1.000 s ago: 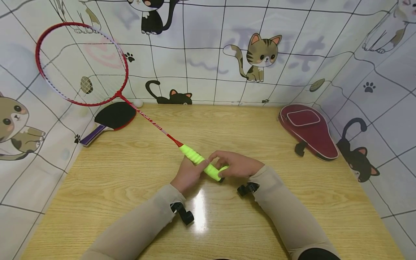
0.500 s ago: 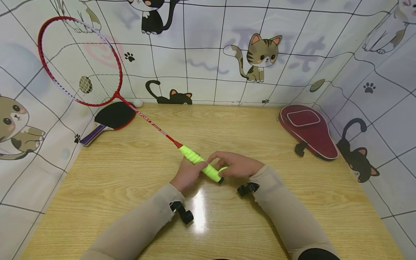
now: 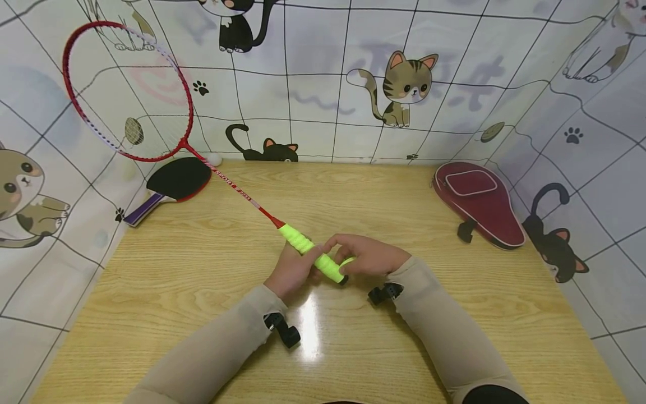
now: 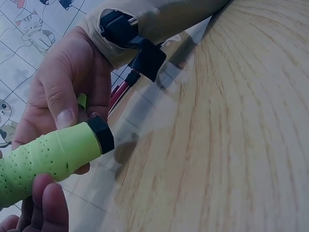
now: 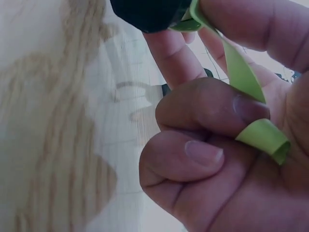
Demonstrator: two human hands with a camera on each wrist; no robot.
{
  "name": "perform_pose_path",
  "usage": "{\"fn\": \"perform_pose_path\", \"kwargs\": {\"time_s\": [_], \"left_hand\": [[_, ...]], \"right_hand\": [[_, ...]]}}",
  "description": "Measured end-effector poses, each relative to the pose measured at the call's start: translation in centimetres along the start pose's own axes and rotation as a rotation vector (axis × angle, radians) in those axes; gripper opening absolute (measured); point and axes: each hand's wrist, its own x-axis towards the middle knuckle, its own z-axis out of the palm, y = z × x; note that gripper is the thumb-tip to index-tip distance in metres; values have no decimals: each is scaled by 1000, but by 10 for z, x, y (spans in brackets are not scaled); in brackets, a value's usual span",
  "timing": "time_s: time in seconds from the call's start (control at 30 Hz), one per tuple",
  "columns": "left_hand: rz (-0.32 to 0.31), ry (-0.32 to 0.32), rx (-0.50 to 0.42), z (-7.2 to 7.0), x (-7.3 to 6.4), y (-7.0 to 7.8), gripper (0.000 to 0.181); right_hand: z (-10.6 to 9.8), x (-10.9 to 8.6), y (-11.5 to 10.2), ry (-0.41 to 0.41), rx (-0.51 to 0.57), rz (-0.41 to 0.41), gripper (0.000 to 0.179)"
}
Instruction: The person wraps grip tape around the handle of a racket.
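Observation:
My left hand (image 3: pixel 292 270) grips the badminton racket (image 3: pixel 237 188) by its handle, which is wrapped in bright yellow-green grip tape (image 4: pixel 53 154) with small holes. In the left wrist view the black end cap (image 4: pixel 100 134) shows bare past the wrap. At that end, my right hand (image 3: pixel 370 255) has its thumb against the wrap. A loose strip of tape (image 5: pixel 241 72) runs from the handle into this hand, pinned under curled fingers, and its curled tip (image 5: pixel 264 139) sticks out beside them. The red and white racket head is raised at the upper left.
A table tennis bat (image 3: pixel 179 180) lies at the table's back left, with a white ball (image 3: pixel 214 160) beside it. At the back right is a dark red bat case (image 3: pixel 479 205). A cat-patterned sheet (image 3: pixel 323 95) stands behind the wooden table (image 3: pixel 202 280).
The racket head has risen slightly and turned a little, so its hoop looks narrower. My left thumb has shifted slightly on the handle. The right hand has stayed almost in place.

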Motion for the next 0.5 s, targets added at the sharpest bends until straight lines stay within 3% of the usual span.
{"fn": "perform_pose_path", "kwargs": {"time_s": [0.13, 0.3, 0.5], "left_hand": [[-11, 12, -14, 1, 0, 0, 22], [-41, 25, -66, 2, 1, -1, 46], [-53, 14, -126, 2, 1, 0, 56]], "right_hand": [[-2, 0, 1, -17, 17, 2, 48], [-2, 0, 2, -38, 24, 7, 47], [-1, 1, 1, -28, 1, 9, 45]]}}
